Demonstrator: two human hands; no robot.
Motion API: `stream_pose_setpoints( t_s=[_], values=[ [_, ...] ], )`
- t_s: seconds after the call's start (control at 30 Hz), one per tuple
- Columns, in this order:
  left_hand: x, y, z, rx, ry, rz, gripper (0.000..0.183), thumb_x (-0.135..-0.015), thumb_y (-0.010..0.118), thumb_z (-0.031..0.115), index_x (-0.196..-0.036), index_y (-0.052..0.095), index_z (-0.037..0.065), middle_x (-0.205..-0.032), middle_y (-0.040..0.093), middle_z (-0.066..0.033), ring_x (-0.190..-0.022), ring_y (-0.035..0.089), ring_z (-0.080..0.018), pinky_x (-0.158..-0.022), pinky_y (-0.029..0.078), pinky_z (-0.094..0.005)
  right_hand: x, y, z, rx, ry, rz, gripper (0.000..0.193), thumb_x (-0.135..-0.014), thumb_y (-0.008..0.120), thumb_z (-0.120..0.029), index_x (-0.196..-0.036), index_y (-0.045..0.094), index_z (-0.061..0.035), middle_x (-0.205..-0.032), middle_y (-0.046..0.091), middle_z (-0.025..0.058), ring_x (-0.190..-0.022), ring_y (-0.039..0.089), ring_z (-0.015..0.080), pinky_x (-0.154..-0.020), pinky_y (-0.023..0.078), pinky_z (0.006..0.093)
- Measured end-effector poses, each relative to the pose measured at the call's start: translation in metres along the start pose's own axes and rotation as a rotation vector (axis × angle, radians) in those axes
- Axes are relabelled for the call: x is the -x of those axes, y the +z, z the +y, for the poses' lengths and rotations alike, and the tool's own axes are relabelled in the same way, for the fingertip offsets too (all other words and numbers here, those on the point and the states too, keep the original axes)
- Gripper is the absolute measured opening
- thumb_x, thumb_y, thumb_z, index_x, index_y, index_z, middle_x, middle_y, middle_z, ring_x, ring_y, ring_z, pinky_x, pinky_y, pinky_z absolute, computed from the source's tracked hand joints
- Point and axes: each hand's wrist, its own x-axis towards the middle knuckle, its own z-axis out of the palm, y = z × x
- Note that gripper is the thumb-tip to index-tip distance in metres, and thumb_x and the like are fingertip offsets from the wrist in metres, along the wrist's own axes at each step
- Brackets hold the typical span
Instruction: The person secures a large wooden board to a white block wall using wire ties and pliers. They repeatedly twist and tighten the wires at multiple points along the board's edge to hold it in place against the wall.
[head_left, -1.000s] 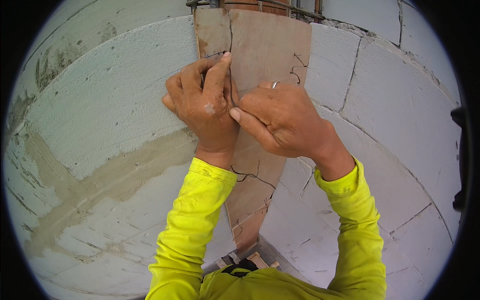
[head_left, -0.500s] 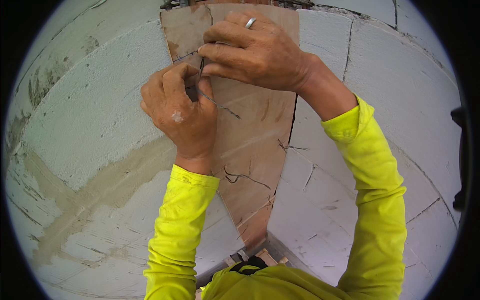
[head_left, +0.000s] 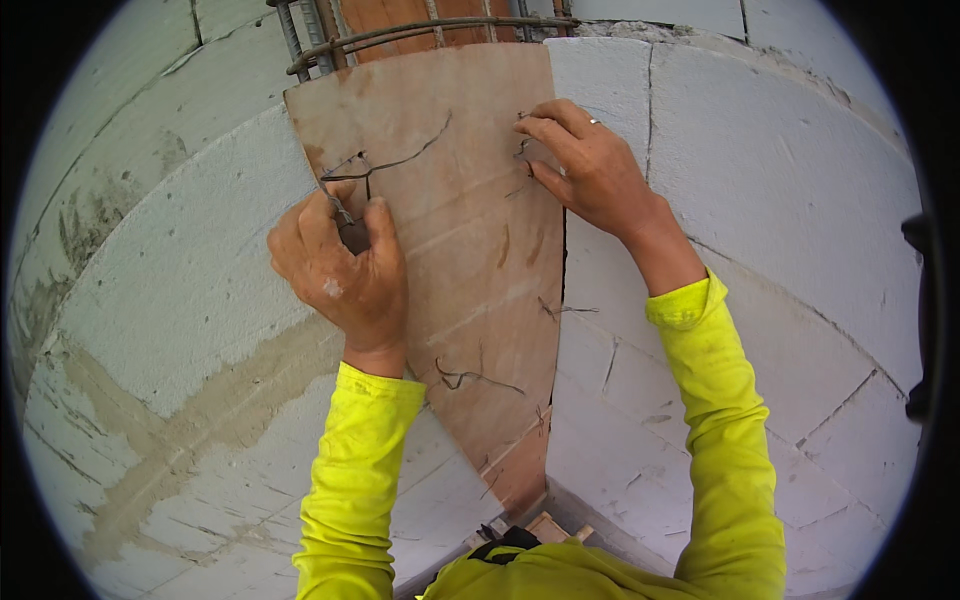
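Observation:
A tall plywood panel (head_left: pixel 470 240) stands between pale block walls, with dark tie wires poking out of it. At its upper left, my left hand (head_left: pixel 335 270) is curled round a twisted tie wire (head_left: pixel 368 180); one loose end of that wire sweeps up to the right across the board. My right hand (head_left: pixel 590 165) is at the panel's upper right edge, thumb and fingers apart around another short tie wire (head_left: pixel 522 148). Whether its fingertips touch that wire is hard to tell. A ring is on one right finger.
Steel reinforcing bars (head_left: pixel 400 38) rise behind the panel's top edge. Lower down, more wire ends (head_left: pixel 475 378) stick out from the board, with another bunch (head_left: pixel 560 308) at its right edge. Smeared mortar (head_left: pixel 200 410) marks the left block wall. Wood pieces (head_left: pixel 548 528) lie at the bottom.
My right hand has left the wire beside my left hand and moved right to the panel's right edge. The view has shifted, showing more rebar above; my left hand stays at its wire.

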Motion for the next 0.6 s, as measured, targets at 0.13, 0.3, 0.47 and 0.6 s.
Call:
stream_pose_setpoints(
  t_s=[0.13,0.3,0.47,0.6],
  values=[
    [0.000,-0.002,0.000,0.014,0.020,0.007,0.039,-0.069,0.080,0.003,-0.103,0.064,0.011,-0.096,0.065,-0.0039,-0.093,0.057,-0.0239,-0.083,0.043,-0.0388,-0.007,0.007,0.008,-0.077,-0.060,-0.038,0.025,-0.080,0.080,-0.011,-0.098,0.064,-0.0053,-0.107,0.064,0.0086,-0.085,0.067,0.0267,-0.071,0.055,0.0362],
    [-0.002,-0.001,0.001,0.008,0.029,0.020,0.038,-0.068,0.079,0.002,-0.102,0.065,0.012,-0.097,0.065,-0.0044,-0.093,0.057,-0.0237,-0.080,0.042,-0.0386,-0.013,0.003,0.008,-0.021,0.018,0.006,0.020,-0.083,0.082,-0.018,-0.085,0.067,-0.0052,-0.080,0.065,0.0065,-0.067,0.067,0.0181,-0.055,0.050,0.0290],
    [0.002,0.004,-0.002,0.007,0.035,0.046,0.036,-0.069,0.079,0.004,-0.102,0.066,0.012,-0.098,0.065,-0.0046,-0.093,0.057,-0.0236,-0.082,0.042,-0.0393,-0.017,0.017,-0.009,-0.541,0.881,0.207,0.017,-0.090,0.073,-0.019,-0.089,0.070,-0.0023,-0.076,0.069,0.0080,-0.058,0.061,0.0138,-0.052,0.050,0.0290],
    [0.006,0.007,-0.009,-0.003,0.064,0.047,0.033,-0.071,0.078,0.006,-0.100,0.066,0.012,-0.098,0.066,-0.0034,-0.095,0.058,-0.0239,-0.083,0.043,-0.0397,-0.011,0.036,-0.018,-1.306,1.363,0.534,0.022,-0.094,0.069,-0.020,-0.102,0.070,0.0007,-0.076,0.069,0.0067,-0.059,0.062,0.0111,-0.052,0.048,0.0237]
  ],
)
